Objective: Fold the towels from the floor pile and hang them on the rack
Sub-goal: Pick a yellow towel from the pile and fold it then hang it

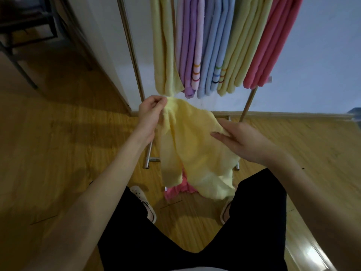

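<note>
Head view. Rack (130,55) top cut off by frame edge; only legs and hanging towels (213,45) visible: yellow, purple, blue, yellow, pink. Pink towel (176,189) on floor (58,133) mostly hidden behind yellow towel (193,153). Feet partly hidden by black trousers.

Left hand (151,112): grip narrow, pinching top corner of yellow towel; fingertips bunched, contact hard to make out. Right hand (242,139): fingers straight, flat against towel's right edge; thumb hidden. Towel hangs crumpled between hands, below left grip, in front of rack, lower end over pink towel.
</note>
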`<state>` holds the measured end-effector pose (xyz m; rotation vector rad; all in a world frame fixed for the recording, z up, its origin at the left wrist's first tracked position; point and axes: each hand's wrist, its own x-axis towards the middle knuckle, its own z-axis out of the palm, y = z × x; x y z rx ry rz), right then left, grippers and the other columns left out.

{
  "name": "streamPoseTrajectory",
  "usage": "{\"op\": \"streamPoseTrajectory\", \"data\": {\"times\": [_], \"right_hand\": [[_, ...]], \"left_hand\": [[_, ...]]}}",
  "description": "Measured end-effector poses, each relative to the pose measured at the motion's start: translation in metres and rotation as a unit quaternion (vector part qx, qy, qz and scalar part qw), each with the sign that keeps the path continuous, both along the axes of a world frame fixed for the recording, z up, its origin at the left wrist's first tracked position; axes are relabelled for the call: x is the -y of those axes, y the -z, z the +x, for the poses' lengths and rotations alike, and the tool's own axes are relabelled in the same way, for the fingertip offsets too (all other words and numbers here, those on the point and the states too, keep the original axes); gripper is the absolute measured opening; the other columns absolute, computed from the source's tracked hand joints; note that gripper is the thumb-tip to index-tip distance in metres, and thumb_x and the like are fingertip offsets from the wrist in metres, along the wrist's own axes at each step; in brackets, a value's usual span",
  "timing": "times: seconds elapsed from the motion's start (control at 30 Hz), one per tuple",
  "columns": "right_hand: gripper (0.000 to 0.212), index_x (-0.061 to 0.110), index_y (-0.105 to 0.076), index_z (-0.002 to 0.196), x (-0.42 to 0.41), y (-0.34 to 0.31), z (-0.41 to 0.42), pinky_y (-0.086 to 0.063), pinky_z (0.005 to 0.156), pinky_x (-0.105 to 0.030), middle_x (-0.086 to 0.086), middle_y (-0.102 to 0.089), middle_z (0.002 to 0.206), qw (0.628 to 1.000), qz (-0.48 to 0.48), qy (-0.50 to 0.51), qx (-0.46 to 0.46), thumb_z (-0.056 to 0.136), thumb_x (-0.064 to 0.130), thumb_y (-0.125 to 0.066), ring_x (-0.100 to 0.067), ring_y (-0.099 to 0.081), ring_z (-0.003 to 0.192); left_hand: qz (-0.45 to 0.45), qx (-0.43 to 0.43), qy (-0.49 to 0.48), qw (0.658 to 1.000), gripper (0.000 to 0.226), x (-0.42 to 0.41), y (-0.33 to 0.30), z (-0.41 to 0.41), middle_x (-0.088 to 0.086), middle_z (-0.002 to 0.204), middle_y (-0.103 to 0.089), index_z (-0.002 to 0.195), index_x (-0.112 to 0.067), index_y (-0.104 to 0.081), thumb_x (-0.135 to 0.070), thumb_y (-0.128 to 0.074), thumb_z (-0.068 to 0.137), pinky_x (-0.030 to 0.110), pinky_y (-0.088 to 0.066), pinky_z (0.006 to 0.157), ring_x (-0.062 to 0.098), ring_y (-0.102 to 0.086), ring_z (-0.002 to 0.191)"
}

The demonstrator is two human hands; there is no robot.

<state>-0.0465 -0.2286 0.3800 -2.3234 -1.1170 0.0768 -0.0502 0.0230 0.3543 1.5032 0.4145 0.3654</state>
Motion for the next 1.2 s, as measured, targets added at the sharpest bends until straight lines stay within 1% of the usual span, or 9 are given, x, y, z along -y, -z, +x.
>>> {"op": "streamPoseTrajectory", "data": {"times": [0.07,0.17,0.33,0.57,0.63,0.73,0.83,1.03,1.2], "right_hand": [[0.026,0.015,-0.045,0.084,-0.009,-0.007,0.003,-0.041,0.052,-0.033,0.006,-0.047,0.060,0.999,0.013,0.032,0.041,0.098,0.037,-0.044,-0.009,-0.047,0.053],[0.029,0.007,-0.045,0.076,-0.026,-0.014,0.011,-0.035,0.055,-0.022,0.000,-0.044,0.063,0.983,0.143,0.098,-0.062,0.098,0.025,-0.050,-0.006,-0.039,0.054],[0.031,-0.008,-0.057,0.100,-0.049,-0.027,0.020,-0.051,0.064,-0.030,-0.010,-0.056,0.079,0.847,0.361,0.243,-0.304,0.096,0.023,-0.053,-0.016,-0.058,0.071],[0.015,0.010,-0.059,0.093,-0.091,-0.022,0.026,-0.049,0.061,-0.027,-0.002,-0.057,0.077,0.778,0.385,0.304,-0.393,0.097,0.023,-0.052,-0.014,-0.056,0.071],[0.017,0.007,-0.058,0.101,-0.100,-0.023,0.025,-0.050,0.061,-0.027,-0.002,-0.057,0.079,0.759,0.399,0.314,-0.408,0.097,0.022,-0.051,-0.014,-0.057,0.073],[0.012,0.016,-0.052,0.086,-0.108,-0.027,0.021,-0.051,0.069,-0.031,-0.001,-0.057,0.080,0.741,0.420,0.320,-0.415,0.097,0.020,-0.051,-0.014,-0.057,0.075],[0.015,0.020,-0.048,0.083,-0.113,-0.027,0.016,-0.052,0.074,-0.035,-0.001,-0.056,0.081,0.735,0.428,0.313,-0.423,0.097,0.022,-0.052,-0.015,-0.057,0.076],[0.019,0.010,-0.052,0.110,-0.094,-0.024,0.026,-0.052,0.066,-0.030,-0.003,-0.058,0.086,0.724,0.432,0.355,-0.404,0.097,0.023,-0.052,-0.016,-0.059,0.078],[0.032,0.016,-0.042,0.115,-0.068,0.001,0.043,-0.053,0.088,-0.039,-0.007,-0.054,0.112,0.702,0.377,0.439,-0.416,0.093,0.032,-0.057,-0.021,-0.058,0.100]], "left_hand": [[0.045,-0.004,0.027,0.999,0.009,0.005,0.004,0.004,-0.004,0.079,-0.063,0.097,-0.009,-0.065,-0.014,-0.060,0.092,0.014,-0.046,0.063,0.001,-0.058,0.068],[0.105,-0.002,0.082,0.991,0.004,0.015,0.009,0.007,-0.005,0.082,-0.065,0.091,-0.014,-0.067,-0.013,-0.063,0.090,0.014,-0.045,0.070,0.000,-0.059,0.073],[0.139,-0.027,0.179,0.973,0.009,0.025,0.016,-0.010,0.003,0.086,-0.070,0.094,-0.012,-0.068,-0.007,-0.061,0.090,0.018,-0.051,0.070,0.005,-0.065,0.075],[0.200,-0.043,0.257,0.945,0.030,0.016,0.021,-0.065,0.004,0.098,-0.067,0.105,-0.007,-0.065,0.010,-0.061,0.080,0.023,-0.052,0.081,0.006,-0.064,0.087],[0.244,-0.035,0.266,0.932,0.039,0.013,0.030,-0.077,-0.002,0.106,-0.063,0.113,-0.015,-0.060,-0.001,-0.071,0.078,0.027,-0.052,0.084,0.008,-0.062,0.094],[0.298,-0.046,0.242,0.922,0.056,0.019,0.038,-0.084,-0.010,0.111,-0.059,0.120,-0.022,-0.054,-0.031,-0.081,0.071,0.022,-0.049,0.085,0.003,-0.058,0.098],[0.339,-0.049,0.180,0.922,0.047,0.028,0.040,-0.082,-0.008,0.109,-0.059,0.120,-0.019,-0.055,-0.036,-0.073,0.080,0.021,-0.051,0.082,0.005,-0.058,0.094],[0.264,-0.021,0.133,0.955,0.006,0.019,0.039,-0.080,-0.006,0.078,-0.067,0.091,-0.024,-0.067,-0.020,-0.063,0.090,0.031,-0.050,0.060,0.010,-0.063,0.069],[0.107,-0.033,0.077,0.991,0.019,0.014,0.030,-0.083,-0.009,0.072,-0.070,0.079,-0.026,-0.069,-0.007,-0.069,0.084,0.015,-0.051,0.062,0.002,-0.066,0.068]]}}
